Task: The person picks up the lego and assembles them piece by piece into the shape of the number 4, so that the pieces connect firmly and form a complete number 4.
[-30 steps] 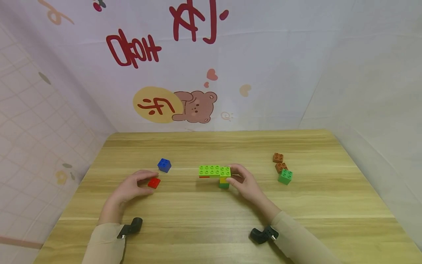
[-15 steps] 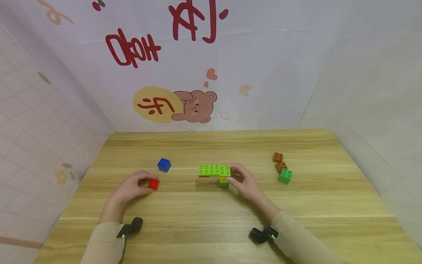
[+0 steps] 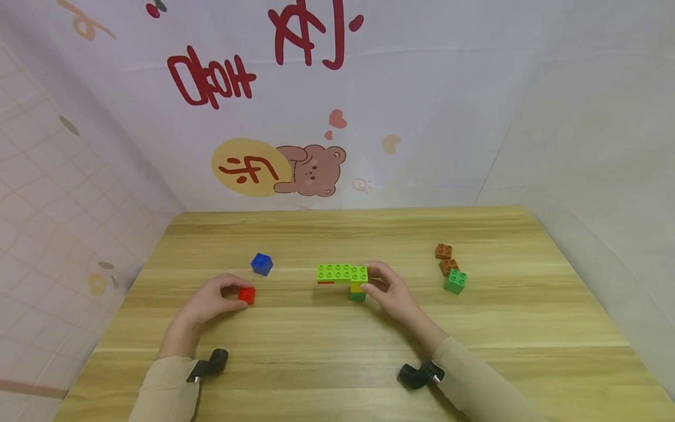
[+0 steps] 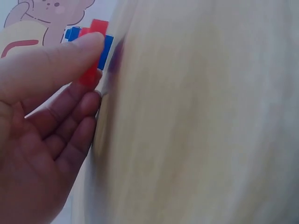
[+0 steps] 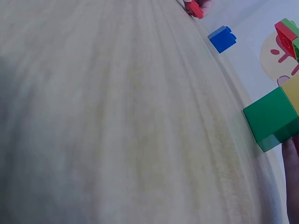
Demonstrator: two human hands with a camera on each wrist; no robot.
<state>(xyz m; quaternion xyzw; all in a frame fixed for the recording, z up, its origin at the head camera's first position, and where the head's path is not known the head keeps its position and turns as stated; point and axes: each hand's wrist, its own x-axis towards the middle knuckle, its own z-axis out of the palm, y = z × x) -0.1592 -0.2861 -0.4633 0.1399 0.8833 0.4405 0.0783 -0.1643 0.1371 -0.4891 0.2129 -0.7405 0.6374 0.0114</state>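
My left hand (image 3: 213, 300) pinches the red brick (image 3: 248, 295), closer to the left edge of the table (image 3: 316, 363) than the right. The blue brick (image 3: 262, 264) sits near it, toward the back edge. My right hand (image 3: 391, 298) grips the tower (image 3: 358, 274) midway between both side edges.

Legible text is confined to the printed wall cloth (image 3: 432, 88) behind the bench (image 3: 327, 363). Item one: the Chinese character 乐 (image 3: 248, 170), red, turned on its side, on a yellow disc (image 3: 263, 149) beside a printed bear (image 3: 316, 170). Item two: a large red character group (image 3: 200, 76) up and left of the disc, also sideways; reading uncertain. Item three: a larger red character (image 3: 305, 32), cut off by the head view's top edge; reading uncertain. Both wrist views catch only partial red strokes on the disc.
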